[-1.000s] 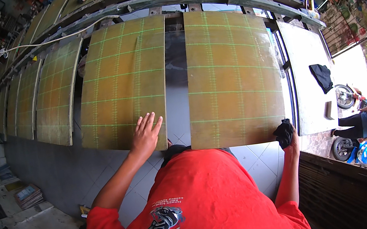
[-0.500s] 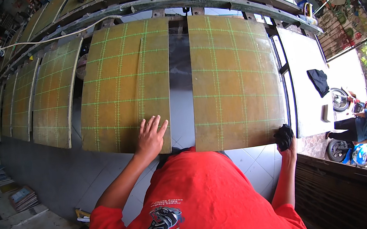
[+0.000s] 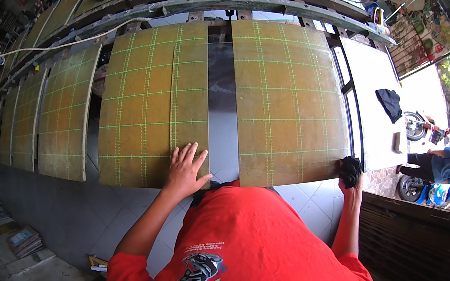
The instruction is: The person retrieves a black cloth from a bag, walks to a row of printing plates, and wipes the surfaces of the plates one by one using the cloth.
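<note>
My left hand [image 3: 186, 172] lies flat on the near edge of a yellow-brown board [image 3: 131, 107] marked with green grid lines, its fingers spread. A long thin ridge or strip [image 3: 174, 96] runs up this board above the fingers. At the near right corner of a second green-lined board [image 3: 287, 91], my right hand [image 3: 352, 184] grips a bunched black cloth [image 3: 351, 171]. The cloth hides most of the right fingers.
More lined boards [image 3: 69, 113] stand in a row leftward. Beyond them run long rails [image 3: 177, 6] with a pale cable [image 3: 62, 46]. At right, a white board [image 3: 368, 71] bears another black cloth [image 3: 389, 104]. A person [image 3: 447, 164] is near motorcycles [image 3: 411, 186].
My left thumb now shows, spread out from the fingers. The right hand and its cloth have shifted slightly nearer to me. The person at right has changed posture a little.
</note>
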The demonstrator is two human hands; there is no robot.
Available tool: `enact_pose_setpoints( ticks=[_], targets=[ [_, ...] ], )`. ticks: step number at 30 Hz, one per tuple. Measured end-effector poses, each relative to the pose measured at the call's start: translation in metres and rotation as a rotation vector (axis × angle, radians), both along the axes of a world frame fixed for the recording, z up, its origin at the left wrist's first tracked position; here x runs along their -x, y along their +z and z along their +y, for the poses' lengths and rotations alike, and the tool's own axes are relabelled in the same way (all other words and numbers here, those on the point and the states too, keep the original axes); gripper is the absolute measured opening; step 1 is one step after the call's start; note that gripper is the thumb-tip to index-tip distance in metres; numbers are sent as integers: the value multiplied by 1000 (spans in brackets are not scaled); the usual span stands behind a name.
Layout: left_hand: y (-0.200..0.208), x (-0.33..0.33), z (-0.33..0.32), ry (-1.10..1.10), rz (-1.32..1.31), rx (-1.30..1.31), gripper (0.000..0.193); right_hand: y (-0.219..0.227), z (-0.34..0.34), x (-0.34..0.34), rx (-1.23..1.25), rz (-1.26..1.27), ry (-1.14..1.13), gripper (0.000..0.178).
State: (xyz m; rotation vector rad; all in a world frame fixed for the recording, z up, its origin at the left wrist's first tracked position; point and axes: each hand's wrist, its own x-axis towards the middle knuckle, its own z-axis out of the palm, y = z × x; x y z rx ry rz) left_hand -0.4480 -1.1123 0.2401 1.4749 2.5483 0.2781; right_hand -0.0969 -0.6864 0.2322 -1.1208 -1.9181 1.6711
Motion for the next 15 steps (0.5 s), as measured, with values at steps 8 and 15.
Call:
enact_pose_setpoints(
  ticks=[8, 15],
  targets=[
    [-7, 1, -2, 2, -50, 13, 66, 145, -101, -75, -100, -95, -201, 39],
    [-5, 2, -4, 7, -55, -83, 60, 283, -51, -37, 457, 1396, 451, 15]
  ],
)
